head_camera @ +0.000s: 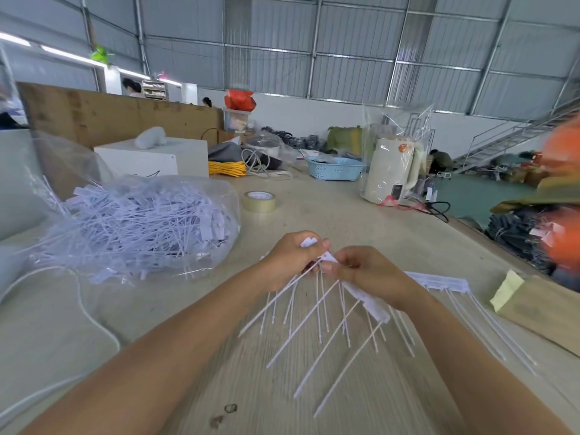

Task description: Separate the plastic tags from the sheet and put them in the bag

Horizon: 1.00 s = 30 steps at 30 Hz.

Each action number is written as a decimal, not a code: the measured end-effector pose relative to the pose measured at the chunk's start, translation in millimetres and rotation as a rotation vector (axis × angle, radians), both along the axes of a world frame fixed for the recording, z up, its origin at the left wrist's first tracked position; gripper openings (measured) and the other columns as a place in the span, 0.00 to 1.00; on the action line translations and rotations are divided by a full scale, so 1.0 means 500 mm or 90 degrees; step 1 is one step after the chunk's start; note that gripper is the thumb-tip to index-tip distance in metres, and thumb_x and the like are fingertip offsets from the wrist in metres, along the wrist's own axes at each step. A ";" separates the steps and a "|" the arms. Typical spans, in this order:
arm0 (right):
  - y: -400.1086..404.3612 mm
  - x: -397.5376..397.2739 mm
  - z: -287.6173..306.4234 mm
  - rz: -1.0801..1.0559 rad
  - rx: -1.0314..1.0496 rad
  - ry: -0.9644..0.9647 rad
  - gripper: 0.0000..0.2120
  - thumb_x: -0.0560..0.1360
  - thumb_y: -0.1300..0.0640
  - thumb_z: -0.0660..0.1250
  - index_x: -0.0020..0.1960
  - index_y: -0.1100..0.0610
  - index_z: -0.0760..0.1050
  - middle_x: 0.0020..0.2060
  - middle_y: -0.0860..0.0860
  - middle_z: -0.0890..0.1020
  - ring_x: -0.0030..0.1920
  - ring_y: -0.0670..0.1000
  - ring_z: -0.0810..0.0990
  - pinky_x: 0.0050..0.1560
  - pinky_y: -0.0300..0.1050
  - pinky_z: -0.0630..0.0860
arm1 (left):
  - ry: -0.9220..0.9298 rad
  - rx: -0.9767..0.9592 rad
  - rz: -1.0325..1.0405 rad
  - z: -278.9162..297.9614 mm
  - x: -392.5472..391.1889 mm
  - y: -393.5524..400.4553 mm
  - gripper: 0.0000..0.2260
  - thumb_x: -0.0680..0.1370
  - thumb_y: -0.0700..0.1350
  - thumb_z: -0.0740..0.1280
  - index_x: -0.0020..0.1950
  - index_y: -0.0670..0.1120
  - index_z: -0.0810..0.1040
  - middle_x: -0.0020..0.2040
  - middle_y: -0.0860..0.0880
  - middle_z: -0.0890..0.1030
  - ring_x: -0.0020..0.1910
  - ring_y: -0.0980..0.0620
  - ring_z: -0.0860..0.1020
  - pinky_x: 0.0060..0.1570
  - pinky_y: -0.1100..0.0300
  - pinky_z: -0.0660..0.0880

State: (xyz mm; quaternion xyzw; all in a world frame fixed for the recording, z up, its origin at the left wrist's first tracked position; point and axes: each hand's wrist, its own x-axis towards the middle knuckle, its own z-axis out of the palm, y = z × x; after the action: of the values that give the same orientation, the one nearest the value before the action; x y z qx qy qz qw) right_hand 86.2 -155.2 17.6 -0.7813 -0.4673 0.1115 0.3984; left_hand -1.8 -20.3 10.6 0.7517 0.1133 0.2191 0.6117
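No writing is legible. At frame centre, the left hand (pixel 290 259) grips loose white plastic tags (pixel 284 304) with long thin tails; the right hand (pixel 365 274) pinches the white sheet (pixel 373 304) above the counter (pixel 329 215). Left of centre lies the clear bag (pixel 141 224), full of tags.

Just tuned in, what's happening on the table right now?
A person is pulling plastic tags apart. The left hand grips a fan of loose tags, while the right hand holds the sheet they come from. Another sheet lies on the table to the right. The clear bag on the left already holds a big pile of tags.
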 end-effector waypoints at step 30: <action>0.027 -0.035 -0.018 0.028 -0.055 -0.342 0.11 0.78 0.57 0.62 0.46 0.62 0.80 0.36 0.60 0.81 0.36 0.57 0.76 0.37 0.45 0.65 | 0.167 0.245 0.004 0.023 -0.010 0.021 0.14 0.77 0.42 0.67 0.32 0.45 0.72 0.26 0.47 0.72 0.21 0.55 0.66 0.23 0.67 0.63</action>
State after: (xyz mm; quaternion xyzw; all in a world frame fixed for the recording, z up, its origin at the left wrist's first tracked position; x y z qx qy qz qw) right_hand 68.9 -141.5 8.7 -0.7889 -0.5676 -0.0712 0.2244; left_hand -6.7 -10.0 21.9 0.8761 0.1504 0.1386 0.4366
